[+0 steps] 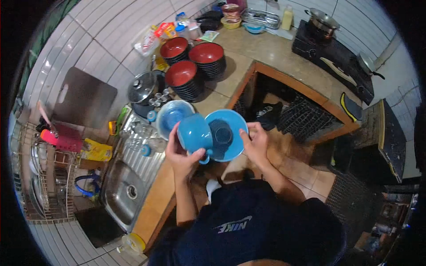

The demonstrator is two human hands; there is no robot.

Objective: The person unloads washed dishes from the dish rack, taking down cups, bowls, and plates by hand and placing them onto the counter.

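My left hand (pixel 183 160) is closed around a glossy blue cup (pixel 194 131), tilted over to one side, with its handle near my thumb. In my right hand (pixel 257 145) is a blue saucer (pixel 238 126), gripped at the rim with my thumb on its upper face. A dark round shadow or patch covers the saucer's middle. The cup overlaps the saucer's left edge; whether the two touch I cannot tell. Just behind the cup, a pale blue bowl (pixel 171 111) rests at the counter's edge beside the sink drainer.
Several red-and-black bowls (pixel 183 80) stand stacked on the counter (pixel 257 49). Glass jars (pixel 141 133) crowd the drainboard of the steel sink (pixel 126 179). A wire dish rack (pixel 55 195) is at left. At the back right, a gas stove (pixel 330 62) carries a pot (pixel 323 22).
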